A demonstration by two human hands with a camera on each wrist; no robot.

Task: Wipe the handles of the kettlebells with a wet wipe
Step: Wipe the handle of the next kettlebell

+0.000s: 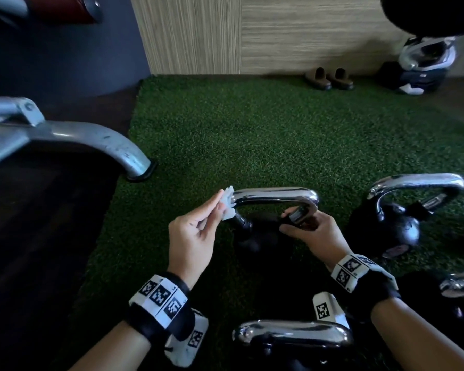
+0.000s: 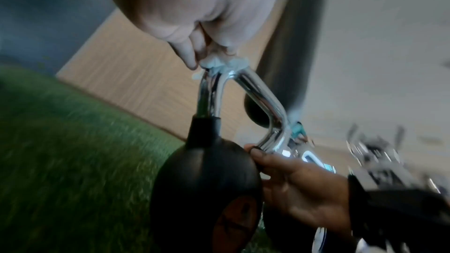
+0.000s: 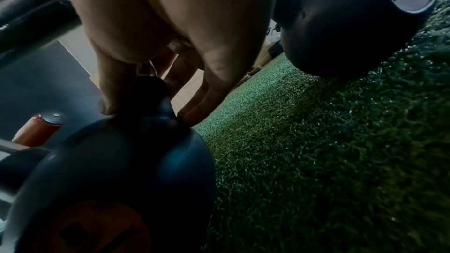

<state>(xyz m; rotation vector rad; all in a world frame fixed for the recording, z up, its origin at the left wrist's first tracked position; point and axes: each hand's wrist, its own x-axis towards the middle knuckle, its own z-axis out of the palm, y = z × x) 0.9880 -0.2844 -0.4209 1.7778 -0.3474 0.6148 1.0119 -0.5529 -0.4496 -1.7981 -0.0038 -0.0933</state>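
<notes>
L hand [image 1: 192, 231]: I pinch wet wipe [image 1: 227, 203] vs handle [image 1: 275, 195] left bend | R hand [image 1: 315, 231]: I grip, prob. fingers curled, handle's right leg | kettlebell [image 2: 207, 186] on turf [image 1: 252, 140]

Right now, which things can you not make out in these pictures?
- Wipe, head view: most is hidden behind the left hand.
- Near kettlebell, head view: its body is cut off by the bottom edge.
- Orange label, right wrist view: too dark to read.
</notes>
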